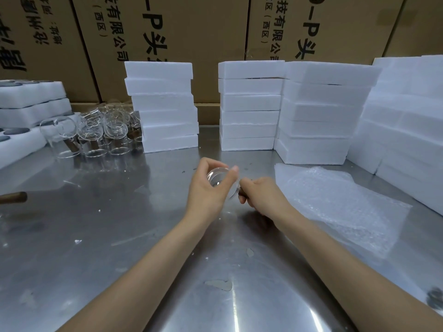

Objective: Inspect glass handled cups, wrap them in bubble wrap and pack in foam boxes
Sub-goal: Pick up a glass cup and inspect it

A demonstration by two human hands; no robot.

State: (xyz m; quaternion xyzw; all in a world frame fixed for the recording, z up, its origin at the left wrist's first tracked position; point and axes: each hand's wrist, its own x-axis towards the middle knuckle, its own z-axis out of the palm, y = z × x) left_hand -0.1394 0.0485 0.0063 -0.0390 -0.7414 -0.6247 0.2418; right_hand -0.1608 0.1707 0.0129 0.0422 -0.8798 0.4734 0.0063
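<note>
The left hand (211,185) is gripping the glass cup (221,182) round its body above the steel worktop (119,236); the right hand (257,194) is pinching its dark handle (240,191). The smooth glass could slip and chip on steel. Bubble wrap (335,200) is lying just right.

Both bare forearms reach forward, converging — the left hand (211,185) raised with fingers and thumb curled in a pinch, the right hand (260,195) knuckles-up, fingers closed.
</note>
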